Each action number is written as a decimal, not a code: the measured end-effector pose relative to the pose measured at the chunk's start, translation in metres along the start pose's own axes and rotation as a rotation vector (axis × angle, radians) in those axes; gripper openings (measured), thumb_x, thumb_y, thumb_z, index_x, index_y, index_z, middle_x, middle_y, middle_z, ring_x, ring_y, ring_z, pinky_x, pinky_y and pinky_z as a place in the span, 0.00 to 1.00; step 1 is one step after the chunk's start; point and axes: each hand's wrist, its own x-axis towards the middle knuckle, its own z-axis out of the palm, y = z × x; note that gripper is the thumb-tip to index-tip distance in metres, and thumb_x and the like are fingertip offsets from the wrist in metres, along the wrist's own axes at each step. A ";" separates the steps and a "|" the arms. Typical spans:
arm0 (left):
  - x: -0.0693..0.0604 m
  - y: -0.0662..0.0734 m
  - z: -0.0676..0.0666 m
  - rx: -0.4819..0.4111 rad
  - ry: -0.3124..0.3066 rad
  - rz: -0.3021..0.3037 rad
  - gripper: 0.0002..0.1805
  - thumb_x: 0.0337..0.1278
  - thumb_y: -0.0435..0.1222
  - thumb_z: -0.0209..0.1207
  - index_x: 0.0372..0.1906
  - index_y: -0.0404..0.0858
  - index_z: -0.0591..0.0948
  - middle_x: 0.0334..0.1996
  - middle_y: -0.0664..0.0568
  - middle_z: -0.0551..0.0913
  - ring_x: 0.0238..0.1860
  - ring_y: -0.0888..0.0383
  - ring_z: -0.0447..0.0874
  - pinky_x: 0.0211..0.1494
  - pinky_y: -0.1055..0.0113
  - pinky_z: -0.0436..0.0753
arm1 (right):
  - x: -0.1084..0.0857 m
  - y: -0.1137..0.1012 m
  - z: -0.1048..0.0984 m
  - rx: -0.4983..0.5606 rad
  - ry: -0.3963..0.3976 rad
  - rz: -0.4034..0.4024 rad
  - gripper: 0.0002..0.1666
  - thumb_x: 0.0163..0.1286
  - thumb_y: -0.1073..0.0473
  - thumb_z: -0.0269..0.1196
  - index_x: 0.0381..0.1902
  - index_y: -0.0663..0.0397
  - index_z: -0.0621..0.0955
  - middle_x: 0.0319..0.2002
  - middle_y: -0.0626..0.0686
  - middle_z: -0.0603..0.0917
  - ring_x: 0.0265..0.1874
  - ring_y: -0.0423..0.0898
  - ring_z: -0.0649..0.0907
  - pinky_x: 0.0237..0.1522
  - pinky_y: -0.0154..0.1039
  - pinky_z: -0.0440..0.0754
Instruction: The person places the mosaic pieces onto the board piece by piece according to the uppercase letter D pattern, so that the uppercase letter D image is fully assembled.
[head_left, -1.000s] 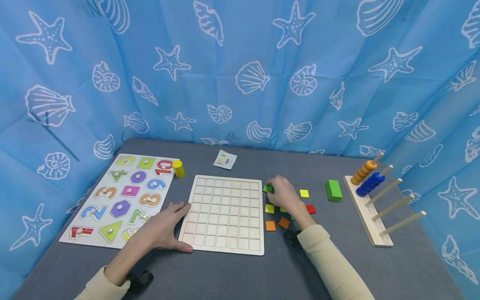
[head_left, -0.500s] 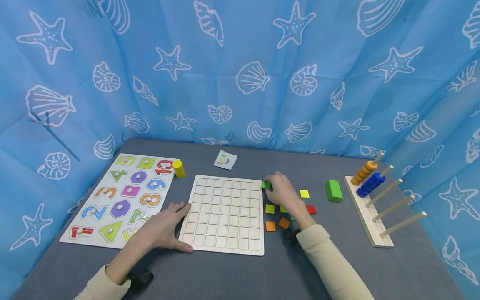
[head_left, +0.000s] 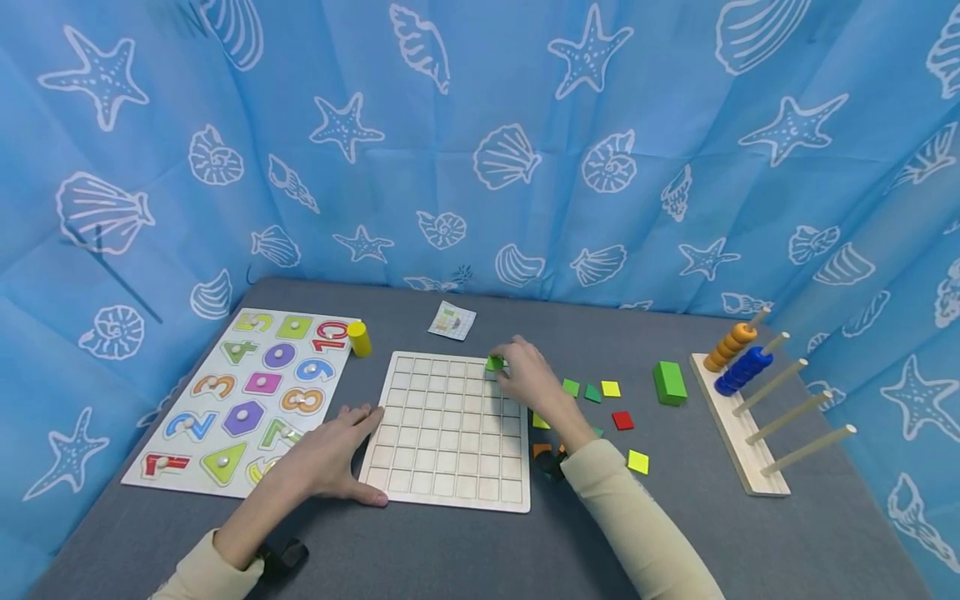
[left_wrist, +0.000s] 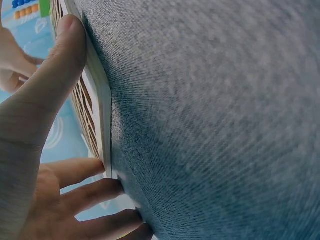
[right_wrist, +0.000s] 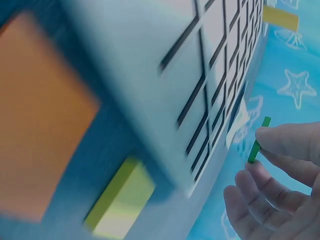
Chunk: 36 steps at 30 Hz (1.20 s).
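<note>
A pale wooden grid board [head_left: 450,433] lies on the grey table. My left hand [head_left: 330,454] rests at its left edge, thumb on the near-left corner; in the left wrist view the thumb and spread fingers [left_wrist: 92,192] touch the board's rim [left_wrist: 102,110]. My right hand [head_left: 528,379] is over the board's far-right part and pinches a green square tile [head_left: 494,363]. The right wrist view shows that tile [right_wrist: 259,140] edge-on between thumb and fingers [right_wrist: 275,170], above the board [right_wrist: 145,115].
Right of the board lie several loose tiles, among them a red one [head_left: 622,420] and a yellow one [head_left: 638,462]. Farther right are a green block [head_left: 670,383] and a peg rack [head_left: 738,425]. A number puzzle [head_left: 247,400], yellow cylinder [head_left: 359,339] and small printed card [head_left: 452,321] stand left and behind.
My right hand has moved left from beside the board to above its far-right part, carrying the green tile. Tiles it covered now show. The left hand has stayed at the board's edge.
</note>
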 end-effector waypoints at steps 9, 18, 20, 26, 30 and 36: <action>0.001 -0.001 0.001 -0.003 0.005 0.003 0.71 0.29 0.71 0.75 0.78 0.35 0.64 0.75 0.32 0.67 0.73 0.26 0.66 0.69 0.32 0.73 | 0.017 -0.032 0.021 0.011 -0.048 -0.085 0.15 0.71 0.69 0.63 0.54 0.64 0.85 0.50 0.63 0.85 0.49 0.58 0.83 0.54 0.54 0.83; 0.001 0.001 -0.001 -0.012 -0.002 0.004 0.70 0.30 0.70 0.75 0.78 0.34 0.64 0.75 0.32 0.67 0.73 0.25 0.66 0.70 0.33 0.72 | 0.030 -0.054 0.043 0.011 -0.051 -0.163 0.14 0.69 0.70 0.64 0.51 0.65 0.86 0.49 0.62 0.87 0.50 0.58 0.85 0.55 0.52 0.85; 0.000 0.001 -0.001 -0.011 -0.003 0.002 0.70 0.30 0.70 0.75 0.78 0.34 0.64 0.75 0.31 0.67 0.73 0.25 0.66 0.70 0.33 0.72 | 0.033 -0.058 0.046 0.003 -0.055 -0.171 0.14 0.69 0.69 0.64 0.51 0.64 0.86 0.49 0.62 0.87 0.48 0.56 0.85 0.52 0.49 0.87; 0.000 0.000 0.000 -0.006 -0.004 0.006 0.71 0.30 0.71 0.75 0.78 0.34 0.64 0.75 0.32 0.67 0.73 0.26 0.66 0.70 0.34 0.73 | 0.036 -0.068 0.054 -0.027 -0.089 -0.168 0.15 0.69 0.68 0.65 0.53 0.63 0.87 0.49 0.61 0.87 0.47 0.54 0.85 0.49 0.47 0.87; 0.000 -0.001 0.000 -0.005 -0.002 0.007 0.71 0.30 0.71 0.75 0.78 0.34 0.63 0.75 0.32 0.67 0.73 0.26 0.66 0.70 0.34 0.73 | 0.037 -0.071 0.057 -0.039 -0.117 -0.168 0.13 0.69 0.68 0.66 0.50 0.62 0.88 0.48 0.60 0.87 0.46 0.53 0.85 0.47 0.45 0.87; 0.000 -0.001 -0.001 -0.012 -0.002 0.005 0.71 0.30 0.71 0.75 0.78 0.34 0.63 0.75 0.32 0.67 0.73 0.26 0.66 0.70 0.33 0.73 | 0.039 -0.069 0.062 -0.061 -0.128 -0.147 0.13 0.67 0.70 0.66 0.49 0.62 0.88 0.47 0.59 0.87 0.46 0.52 0.85 0.48 0.44 0.86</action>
